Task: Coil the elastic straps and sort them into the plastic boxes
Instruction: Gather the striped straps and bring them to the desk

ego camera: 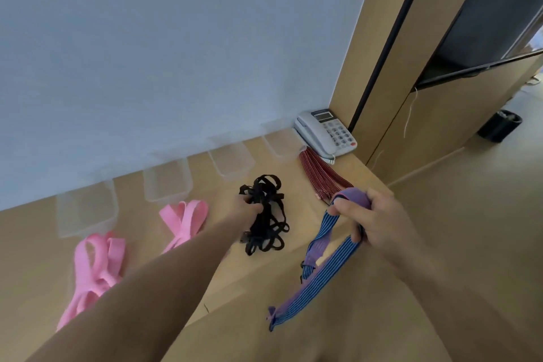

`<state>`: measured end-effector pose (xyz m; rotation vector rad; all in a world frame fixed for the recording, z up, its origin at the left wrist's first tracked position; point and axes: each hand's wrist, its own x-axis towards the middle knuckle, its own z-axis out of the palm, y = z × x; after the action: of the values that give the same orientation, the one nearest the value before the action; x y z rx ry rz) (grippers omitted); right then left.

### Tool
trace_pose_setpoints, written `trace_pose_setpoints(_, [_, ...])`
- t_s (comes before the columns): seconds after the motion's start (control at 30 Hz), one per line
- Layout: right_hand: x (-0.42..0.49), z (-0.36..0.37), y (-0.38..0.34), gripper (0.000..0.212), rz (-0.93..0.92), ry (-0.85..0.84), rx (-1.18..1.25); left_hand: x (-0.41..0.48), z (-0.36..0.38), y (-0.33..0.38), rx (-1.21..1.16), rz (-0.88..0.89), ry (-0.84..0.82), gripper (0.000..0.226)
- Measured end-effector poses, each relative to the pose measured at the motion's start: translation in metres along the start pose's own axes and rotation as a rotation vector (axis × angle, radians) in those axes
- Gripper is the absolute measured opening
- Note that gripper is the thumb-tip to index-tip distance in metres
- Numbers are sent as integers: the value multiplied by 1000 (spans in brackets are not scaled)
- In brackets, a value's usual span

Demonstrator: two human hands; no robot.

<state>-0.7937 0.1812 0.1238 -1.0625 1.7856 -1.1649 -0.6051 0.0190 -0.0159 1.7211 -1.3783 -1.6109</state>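
Note:
My left hand [245, 209] grips a tangled bunch of black elastic straps [266, 214] lying on the wooden table. My right hand [373, 219] holds a blue and purple striped strap [318, 276]; its top is looped over my fingers and the rest hangs down toward the table's near edge. Two bundles of pink straps [183, 222] [94, 264] lie to the left. A dark red striped strap bundle [321, 175] lies by the telephone. Several clear plastic boxes [167, 182] [232, 160] [86, 209] [280, 142] stand in a row along the wall.
A grey desk telephone [327, 132] sits in the table's far right corner against a wooden panel [379, 47]. The pale wall [176, 53] runs behind the boxes. A black bin [499, 125] stands on the floor to the right.

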Motion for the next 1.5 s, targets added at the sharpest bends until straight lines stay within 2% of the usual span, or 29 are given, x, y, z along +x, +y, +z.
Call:
trace_pose_setpoints(0.1, [15,-2,3,28,11,-102,45,2,2,-6,318,94,194,16])
trace_pose_setpoints(0.17, [24,-6,4,26,22,-156,70,6,5,-5,341,82,195,21])
trace_pose_setpoints(0.27, [39,-14,7,23,34,-211,105,8,13,-1,459,13,109,24])
trace_pose_setpoints(0.37, [50,-23,10,33,43,-272,113,6,22,-1,539,46,186,18])
trace_pose_setpoints(0.5, [60,-33,15,19,32,-318,89,8,25,1,469,14,325,8])
trace_pose_setpoints(0.6, [67,-39,18,14,31,-345,78,16,23,5,212,12,484,11])
trace_pose_setpoints(0.67, [68,-43,20,15,32,-360,76,17,23,6,119,11,506,16])
trace_pose_setpoints(0.77, [67,-48,23,16,35,-377,65,16,27,2,168,-44,421,19])
trace_pose_setpoints(0.9, [68,-57,18,18,29,-391,63,1,30,18,434,-27,320,30])
trace_pose_setpoints(0.97, [68,-61,11,20,19,-399,65,-14,34,39,596,100,333,51])
trace_pose_setpoints(1.0, [68,-63,6,21,16,-412,61,-25,38,53,566,223,292,60])
trace_pose_setpoints(1.07, [66,-67,-7,23,12,-455,43,-53,48,86,327,449,28,65])
trace_pose_setpoints(1.13, [63,-72,-26,19,-19,-490,24,-88,63,119,160,508,-383,51])
trace_pose_setpoints(1.2, [59,-78,-46,19,-88,-483,23,-115,77,141,143,532,-661,31])
trace_pose_setpoints(1.27, [56,-85,-66,22,-159,-428,5,-133,87,156,139,578,-695,28])
trace_pose_setpoints(1.37, [54,-95,-89,26,-197,-360,-30,-147,91,170,84,666,-617,28])
trace_pose_setpoints(1.43, [51,-101,-100,29,-189,-342,-66,-153,92,175,125,725,-575,20])
trace_pose_setpoints(1.5, [47,-106,-110,32,-181,-333,-94,-158,95,179,209,786,-534,30])
